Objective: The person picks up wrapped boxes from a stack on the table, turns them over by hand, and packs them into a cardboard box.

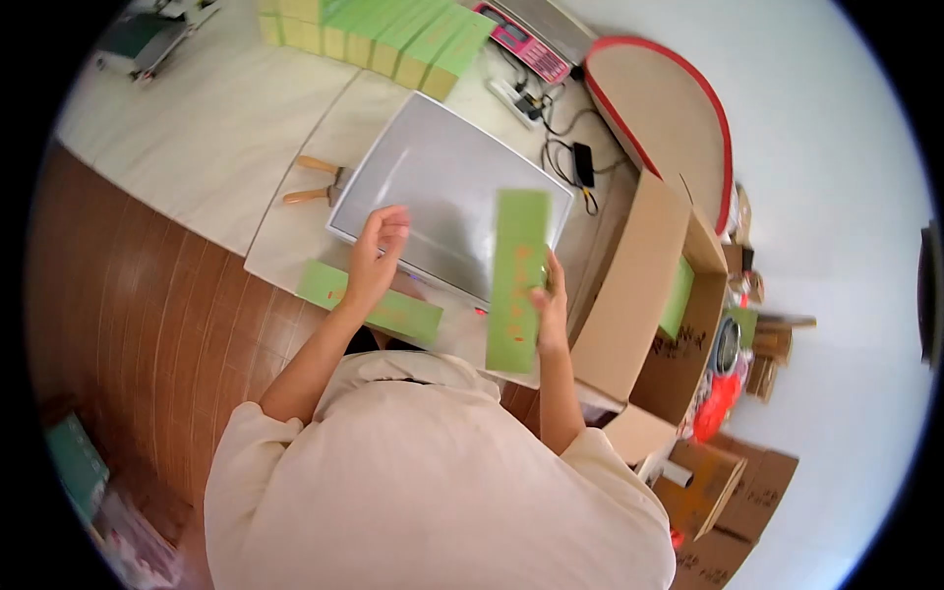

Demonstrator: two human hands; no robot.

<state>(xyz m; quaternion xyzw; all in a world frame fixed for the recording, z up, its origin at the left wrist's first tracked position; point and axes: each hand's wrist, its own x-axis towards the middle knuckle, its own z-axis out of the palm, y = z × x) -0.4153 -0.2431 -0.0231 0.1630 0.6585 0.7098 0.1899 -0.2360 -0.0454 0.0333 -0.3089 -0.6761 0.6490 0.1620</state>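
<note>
A long green box with orange print (518, 280) is in my right hand (553, 300), raised over the right part of a flat grey panel with a white frame (433, 187). My left hand (382, 246) is held above the panel's lower left edge, its fingers slightly curled and apart, with nothing in it. Below my left wrist, a second green box (413, 317) lies along the table's front edge, partly hidden by my forearm. Several green and yellow boxes (383, 39) stand in a row at the back of the table.
An open cardboard box (629, 285) stands at the right with something green inside. Wooden-handled tools (313, 180) lie left of the panel. Behind are a pink device (526, 44), cables, a power strip (515, 101) and a red-rimmed cover (669, 98).
</note>
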